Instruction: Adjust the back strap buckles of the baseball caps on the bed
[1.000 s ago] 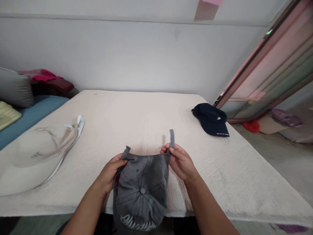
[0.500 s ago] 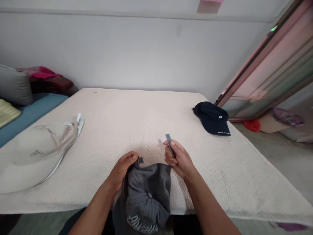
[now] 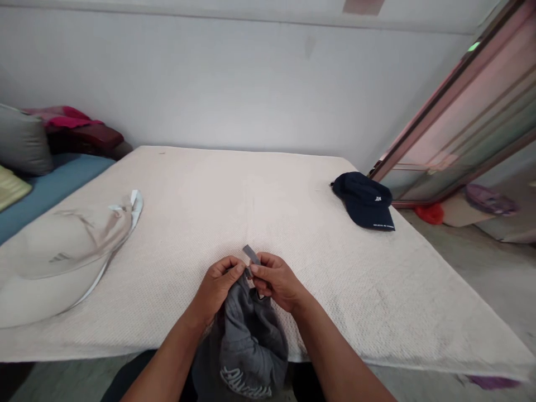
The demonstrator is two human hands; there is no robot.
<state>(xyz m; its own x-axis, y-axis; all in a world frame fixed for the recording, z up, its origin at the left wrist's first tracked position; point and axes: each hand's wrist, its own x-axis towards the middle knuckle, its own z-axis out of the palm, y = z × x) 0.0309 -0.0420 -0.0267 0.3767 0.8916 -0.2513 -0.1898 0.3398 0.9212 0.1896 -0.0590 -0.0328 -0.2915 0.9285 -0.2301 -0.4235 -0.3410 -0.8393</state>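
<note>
A dark grey baseball cap [image 3: 253,346] with pale lettering on its front hangs at the near edge of the cloth-covered table. My left hand [image 3: 221,282] pinches the back edge of the cap at one side of its opening, by the small buckle. Between the thumb and fingers of my right hand [image 3: 276,279] is the cap's grey strap [image 3: 251,254], its free end poking up and to the left. The fingertips of both hands almost meet, and they partly hide the buckle, so I cannot tell whether the strap runs through it.
On the right of the white table cover [image 3: 201,190] lies a navy cap [image 3: 363,201]. A large beige sun hat [image 3: 62,251] rests at the left. Beyond it are a grey cushion [image 3: 25,139] and blue bedding [image 3: 71,173]. A wall stands behind.
My right hand has moved left with the strap, up to my left hand. The cap's opening has drawn together and its fabric has bunched up.
</note>
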